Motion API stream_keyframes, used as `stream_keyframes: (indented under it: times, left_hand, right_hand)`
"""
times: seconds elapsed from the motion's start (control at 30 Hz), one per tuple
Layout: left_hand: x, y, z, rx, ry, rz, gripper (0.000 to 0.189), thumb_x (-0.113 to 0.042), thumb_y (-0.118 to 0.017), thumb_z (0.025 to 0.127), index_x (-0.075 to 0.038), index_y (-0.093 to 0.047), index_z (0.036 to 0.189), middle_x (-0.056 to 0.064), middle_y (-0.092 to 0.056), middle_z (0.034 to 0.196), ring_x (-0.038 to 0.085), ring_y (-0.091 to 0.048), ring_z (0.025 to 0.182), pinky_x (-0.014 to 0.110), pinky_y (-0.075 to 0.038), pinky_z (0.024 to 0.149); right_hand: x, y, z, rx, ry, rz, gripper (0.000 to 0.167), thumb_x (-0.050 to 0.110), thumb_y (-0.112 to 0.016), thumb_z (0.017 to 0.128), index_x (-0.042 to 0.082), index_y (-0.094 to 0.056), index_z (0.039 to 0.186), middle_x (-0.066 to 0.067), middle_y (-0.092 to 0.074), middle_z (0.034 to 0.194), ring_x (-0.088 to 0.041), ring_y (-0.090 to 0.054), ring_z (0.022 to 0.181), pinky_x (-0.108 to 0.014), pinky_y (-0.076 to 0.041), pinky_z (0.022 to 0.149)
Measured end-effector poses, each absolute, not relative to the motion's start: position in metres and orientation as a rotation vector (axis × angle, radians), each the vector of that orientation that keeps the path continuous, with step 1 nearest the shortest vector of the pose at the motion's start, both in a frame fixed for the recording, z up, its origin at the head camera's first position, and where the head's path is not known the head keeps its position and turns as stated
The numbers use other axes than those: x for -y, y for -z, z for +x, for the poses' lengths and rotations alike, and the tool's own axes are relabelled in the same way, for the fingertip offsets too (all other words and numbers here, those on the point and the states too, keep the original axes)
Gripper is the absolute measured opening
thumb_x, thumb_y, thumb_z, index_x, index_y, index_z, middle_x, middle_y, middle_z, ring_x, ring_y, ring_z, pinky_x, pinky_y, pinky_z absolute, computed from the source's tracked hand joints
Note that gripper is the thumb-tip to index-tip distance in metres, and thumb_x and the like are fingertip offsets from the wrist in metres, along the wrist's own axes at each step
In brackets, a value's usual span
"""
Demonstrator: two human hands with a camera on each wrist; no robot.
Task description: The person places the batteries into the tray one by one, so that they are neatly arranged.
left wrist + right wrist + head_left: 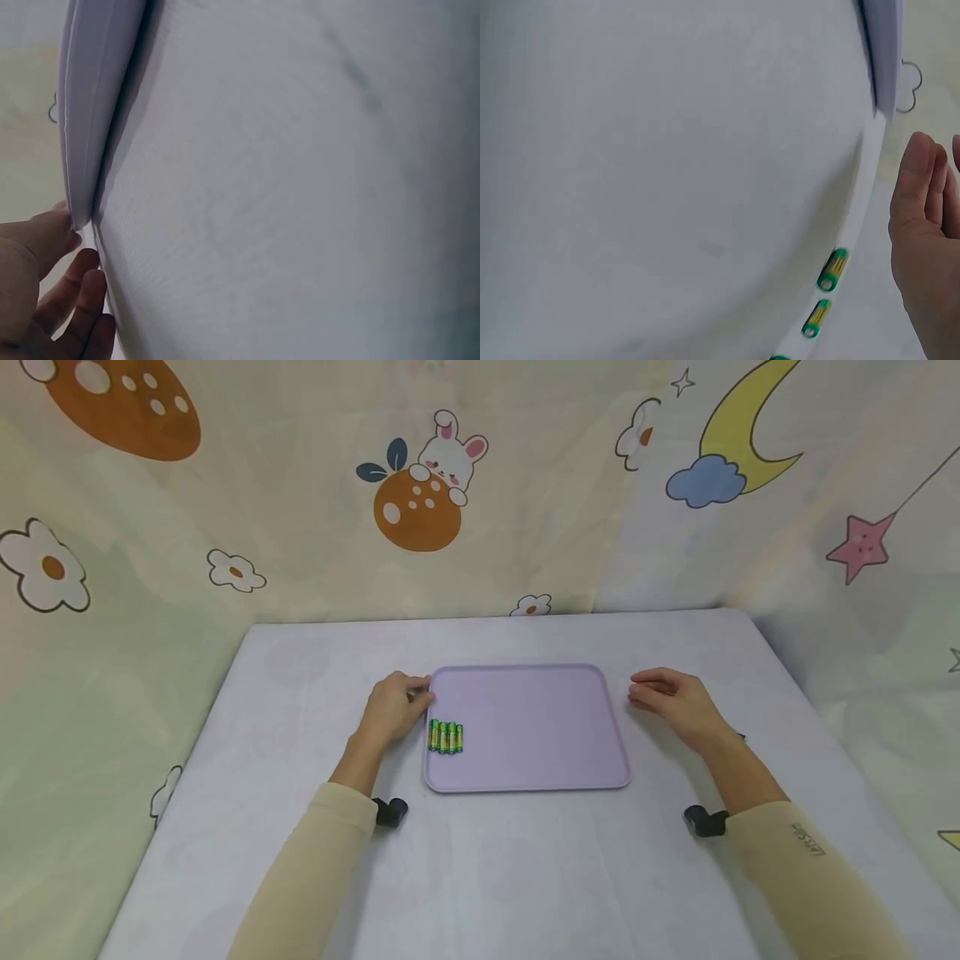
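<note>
A lilac rectangular tray (532, 727) lies flat on the table. On it, near the left rim, several green-and-yellow batteries (446, 737) stand side by side in a row. The left hand (393, 706) touches the tray's left rim near the far corner. In the left wrist view its fingers (67, 300) are loosely bent beside the tray's end, partly cut off by the frame. Off the tray's right edge, the right hand (675, 702) hovers with loosely extended fingers and nothing held. More green batteries (832, 270) lie on the table beside the right hand, mostly hidden in the head view.
A white cloth covers the table (540, 877). Behind and around it hangs a patterned fabric (315, 485) with cartoon flowers and a rabbit. Black camera mounts sit at the left wrist (391, 812) and right wrist (706, 821).
</note>
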State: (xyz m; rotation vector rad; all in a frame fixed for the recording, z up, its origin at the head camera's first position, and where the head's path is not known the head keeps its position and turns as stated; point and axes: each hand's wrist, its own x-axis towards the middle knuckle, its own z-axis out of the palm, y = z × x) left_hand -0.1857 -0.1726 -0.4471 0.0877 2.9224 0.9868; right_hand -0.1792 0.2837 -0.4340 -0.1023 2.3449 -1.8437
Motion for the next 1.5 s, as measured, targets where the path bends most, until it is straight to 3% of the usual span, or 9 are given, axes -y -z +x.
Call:
stream_keyframes:
  times: [0.2,0.53,0.77,1.03,1.3,1.5]
  left_hand:
    - [0.175,0.449,-0.186,-2.920,-0.988,0.077,0.039,-0.027,-0.068,0.101,-0.012,-0.067,0.136,0.014,-0.065,0.119,0.029,-0.062,0.105,0.043,-0.051,0.088]
    - [0.179,0.451,-0.182,-2.910,-0.992,0.033,0.039,-0.027,-0.066,0.102,-0.012,-0.066,0.138,0.014,-0.064,0.122,0.029,-0.061,0.106,0.043,-0.052,0.089]
    - [0.178,0.450,-0.183,-2.912,-0.999,0.051,0.040,-0.027,-0.067,0.101,-0.011,-0.066,0.137,0.013,-0.064,0.119,0.028,-0.061,0.104,0.042,-0.052,0.088]
    - [0.177,0.450,-0.184,-2.906,-1.003,0.037,0.040,-0.027,-0.068,0.101,-0.012,-0.067,0.137,0.013,-0.064,0.119,0.027,-0.060,0.103,0.041,-0.051,0.088]
    - [0.176,0.448,-0.185,-2.907,-1.003,0.057,0.039,-0.026,-0.068,0.100,-0.011,-0.067,0.137,0.012,-0.065,0.116,0.026,-0.060,0.100,0.040,-0.051,0.085]
    - [0.175,0.449,-0.187,-2.924,-0.981,0.081,0.039,-0.028,-0.068,0.100,-0.012,-0.067,0.136,0.011,-0.066,0.114,0.025,-0.060,0.100,0.040,-0.051,0.085]
  right_hand:
    - [-0.300,0.436,-0.180,-2.348,1.894,-0.082,0.048,0.007,-0.071,0.097,-0.020,-0.049,0.130,0.001,-0.075,0.102,-0.003,-0.072,0.093,-0.022,-0.057,0.086]
    - [-0.325,0.438,-0.185,-2.639,1.592,-0.032,0.051,0.027,-0.069,0.100,-0.006,-0.055,0.136,0.015,-0.071,0.103,-0.003,-0.071,0.093,-0.017,-0.056,0.081]
    - [-0.338,0.430,-0.179,-2.750,1.414,0.144,0.058,0.042,-0.066,0.100,0.001,-0.055,0.139,0.021,-0.066,0.101,0.001,-0.067,0.089,-0.015,-0.053,0.076]
    - [-0.348,0.438,-0.181,-2.838,1.241,0.315,0.064,0.051,-0.064,0.098,0.007,-0.054,0.143,-0.002,-0.063,0.123,-0.001,-0.054,0.097,-0.019,-0.048,0.072]
    - [-0.354,0.445,-0.189,-2.842,1.128,0.398,0.060,0.043,-0.060,0.102,0.002,-0.051,0.145,-0.024,-0.057,0.138,-0.039,-0.055,0.122,-0.029,-0.046,0.077]
    - [-0.355,0.443,-0.194,-2.796,1.091,0.419,0.062,0.036,-0.062,0.102,-0.001,-0.044,0.149,-0.027,-0.054,0.142,-0.046,-0.051,0.128,-0.040,-0.048,0.085]
